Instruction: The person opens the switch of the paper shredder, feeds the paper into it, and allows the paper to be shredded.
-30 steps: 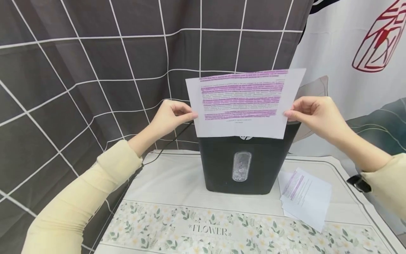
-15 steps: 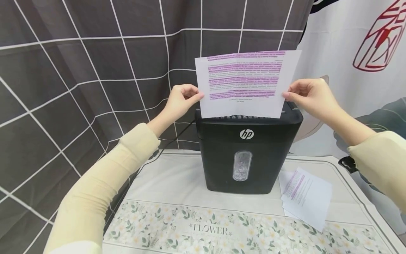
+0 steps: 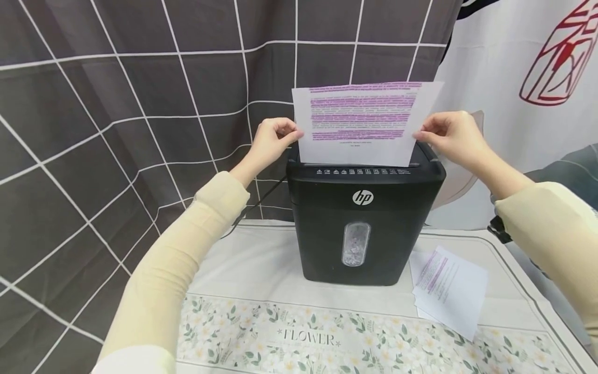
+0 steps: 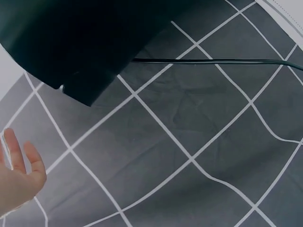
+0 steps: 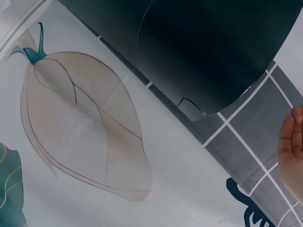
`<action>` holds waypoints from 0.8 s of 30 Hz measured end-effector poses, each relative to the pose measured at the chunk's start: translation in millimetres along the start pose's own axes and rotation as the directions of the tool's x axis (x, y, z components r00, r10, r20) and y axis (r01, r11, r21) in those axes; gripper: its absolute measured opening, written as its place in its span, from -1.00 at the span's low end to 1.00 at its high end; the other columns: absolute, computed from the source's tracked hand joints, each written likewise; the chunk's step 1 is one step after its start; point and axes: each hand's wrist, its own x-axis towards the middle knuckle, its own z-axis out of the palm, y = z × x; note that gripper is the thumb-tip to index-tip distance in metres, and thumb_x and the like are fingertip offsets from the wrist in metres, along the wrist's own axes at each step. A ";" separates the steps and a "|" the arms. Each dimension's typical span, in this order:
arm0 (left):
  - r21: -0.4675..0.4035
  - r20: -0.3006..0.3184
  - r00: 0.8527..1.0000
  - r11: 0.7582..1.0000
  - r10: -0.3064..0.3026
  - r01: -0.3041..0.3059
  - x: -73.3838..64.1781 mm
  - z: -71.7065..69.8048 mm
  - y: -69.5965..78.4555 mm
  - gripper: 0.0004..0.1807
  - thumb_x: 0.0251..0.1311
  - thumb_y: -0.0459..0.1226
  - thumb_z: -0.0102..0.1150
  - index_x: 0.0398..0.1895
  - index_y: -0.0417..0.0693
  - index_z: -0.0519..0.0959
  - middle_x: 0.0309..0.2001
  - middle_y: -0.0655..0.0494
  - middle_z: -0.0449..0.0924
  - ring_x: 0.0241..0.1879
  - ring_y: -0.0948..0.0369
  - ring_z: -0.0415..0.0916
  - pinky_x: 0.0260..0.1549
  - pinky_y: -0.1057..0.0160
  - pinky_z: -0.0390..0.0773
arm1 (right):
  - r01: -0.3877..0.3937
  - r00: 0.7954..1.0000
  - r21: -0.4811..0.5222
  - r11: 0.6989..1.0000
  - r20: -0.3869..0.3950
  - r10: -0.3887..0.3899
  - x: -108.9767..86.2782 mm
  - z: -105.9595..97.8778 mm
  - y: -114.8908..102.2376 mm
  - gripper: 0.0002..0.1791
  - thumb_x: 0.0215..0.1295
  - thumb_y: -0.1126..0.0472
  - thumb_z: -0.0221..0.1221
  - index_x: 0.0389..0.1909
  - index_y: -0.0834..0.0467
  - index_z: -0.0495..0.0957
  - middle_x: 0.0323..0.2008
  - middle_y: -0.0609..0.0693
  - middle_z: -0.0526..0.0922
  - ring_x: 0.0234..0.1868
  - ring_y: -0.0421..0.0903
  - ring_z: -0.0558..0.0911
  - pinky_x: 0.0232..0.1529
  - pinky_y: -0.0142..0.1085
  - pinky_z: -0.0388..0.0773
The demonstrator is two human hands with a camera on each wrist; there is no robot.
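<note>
A sheet of paper [image 3: 359, 119] with purple-highlighted text stands upright over the top of a black hp paper shredder [image 3: 327, 223], its lower edge at the slot area behind the row of icons. My left hand [image 3: 276, 139] pinches the sheet's left edge between thumb and fingers. On the other side my right hand [image 3: 450, 134] pinches the right edge the same way. The left wrist view catches part of the left hand [image 4: 21, 177] at its lower left, below the shredder's dark side [image 4: 85, 42]. In the right wrist view, the right hand [image 5: 292, 151] shows at the right border.
More printed sheets [image 3: 450, 291] lie on the table to the right of the shredder. A black cord [image 3: 259, 200] runs from the shredder's left. The white tablecloth [image 3: 261, 259] has a floral band in front. A dark grid curtain [image 3: 201, 83] hangs close behind and left.
Both hands have lifted the sheet and carried it back from before the shredder's front, then lowered it slightly onto the top. The shredder's logo and icons are now uncovered.
</note>
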 end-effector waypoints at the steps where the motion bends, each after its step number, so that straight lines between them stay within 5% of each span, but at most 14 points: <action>1: 0.000 0.002 1.000 1.000 -0.003 0.003 0.8 1.0 -1.3 -0.85 0.17 -0.31 0.23 -0.31 -0.25 0.66 -0.37 -0.15 0.68 -0.50 0.36 0.43 -0.43 0.46 0.41 | 0.004 1.000 0.001 1.000 0.001 -0.004 0.4 0.6 0.9 -0.85 0.12 0.35 0.28 -0.39 0.40 0.59 -0.69 -0.45 0.41 -0.65 -0.39 0.34 -0.59 -0.59 0.25; 7: 0.006 0.027 1.000 1.000 -0.007 0.007 3.8 8.0 -5.3 -0.85 0.17 -0.30 0.24 -0.33 -0.25 0.66 -0.38 -0.14 0.67 -0.51 0.34 0.42 -0.46 0.45 0.38 | 0.019 1.000 -0.021 1.000 -0.004 -0.019 0.8 1.9 7.1 -0.88 0.11 0.39 0.27 -0.41 0.40 0.59 -0.67 -0.44 0.42 -0.63 -0.49 0.36 -0.54 -0.66 0.28; 16: 0.015 0.063 0.998 1.000 -0.004 0.003 7.4 17.5 -8.3 -0.85 0.14 -0.30 0.26 -0.34 -0.25 0.67 -0.39 -0.15 0.67 -0.49 0.28 0.43 -0.47 0.44 0.35 | -0.027 1.000 -0.066 0.997 0.004 0.027 0.6 3.3 17.7 -0.83 0.13 0.33 0.28 -0.39 0.42 0.60 -0.53 0.23 0.63 -0.61 -0.53 0.36 -0.55 -0.67 0.27; 24: 0.041 0.069 0.998 0.999 -0.002 -0.001 7.7 19.7 -13.2 -0.83 0.14 -0.28 0.27 -0.32 -0.25 0.67 -0.37 -0.13 0.68 -0.47 0.22 0.44 -0.45 0.43 0.35 | -0.016 1.000 -0.074 0.997 0.000 0.016 0.4 8.2 19.3 -0.83 0.15 0.32 0.26 -0.39 0.41 0.59 -0.51 0.28 0.61 -0.62 -0.48 0.34 -0.56 -0.63 0.25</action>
